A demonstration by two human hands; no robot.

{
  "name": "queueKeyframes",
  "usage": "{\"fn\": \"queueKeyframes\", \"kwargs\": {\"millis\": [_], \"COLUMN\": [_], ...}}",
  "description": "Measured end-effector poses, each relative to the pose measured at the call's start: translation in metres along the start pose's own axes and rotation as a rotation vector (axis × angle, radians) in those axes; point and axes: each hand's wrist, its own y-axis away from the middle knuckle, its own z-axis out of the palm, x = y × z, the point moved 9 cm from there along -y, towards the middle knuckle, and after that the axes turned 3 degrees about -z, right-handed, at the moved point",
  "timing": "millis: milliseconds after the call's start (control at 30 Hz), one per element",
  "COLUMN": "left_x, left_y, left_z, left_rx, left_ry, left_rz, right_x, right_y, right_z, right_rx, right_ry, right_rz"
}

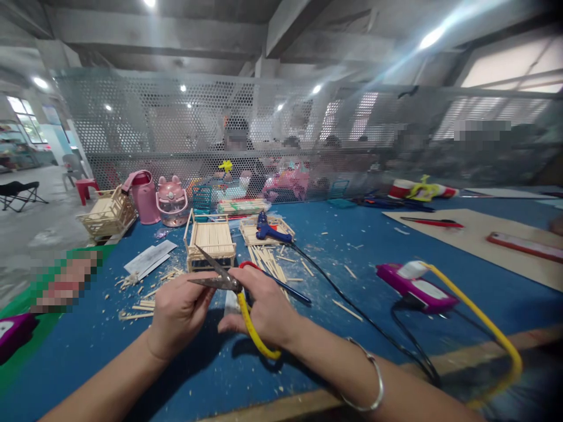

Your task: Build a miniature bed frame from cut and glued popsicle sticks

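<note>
My right hand [266, 305] grips a pair of scissors [226, 283] with the blades spread apart, pointing left. One scissor handle is a yellow curve below the hand; a red and dark blue length above it seems to be the other. My left hand [180, 313] is closed beside the blades, its fingertips together near the lower blade; what they hold, if anything, is hidden. Just beyond the hands stands a small stick-built bed-like frame [212, 239]. Loose wooden sticks [268, 262] lie behind my right hand, with cut bits [143, 306] left of my left hand.
A blue glue gun [272, 230] rests on a stick-built tray, its black cord crossing the table. A purple power strip [416, 287] with a yellow cable lies right. Pink bottles [146, 199] and another stick model [109, 214] stand back left. A perforated screen [185, 129] borders the far edge.
</note>
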Motion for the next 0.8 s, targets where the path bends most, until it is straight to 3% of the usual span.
{"fn": "queueKeyframes", "kwargs": {"millis": [267,500,667,800], "left_x": [-0.008,-0.027,-0.024,-0.018], "left_y": [0.001,0.005,0.008,0.009], "left_z": [0.004,0.014,0.022,0.032], "left_rx": [-0.022,-0.057,-0.082,-0.152], "left_ry": [0.039,0.188,0.182,0.174], "left_rz": [-0.081,-0.361,-0.317,-0.232], "right_x": [0.005,0.014,0.033,0.038], "right_y": [0.000,-0.004,-0.002,0.000], "right_z": [0.002,0.003,0.002,0.011], "right_rx": [-0.009,0.001,0.140,0.149], "right_ry": [-0.048,-0.224,-0.591,-0.832], "right_rz": [0.027,0.141,0.360,0.462]}}
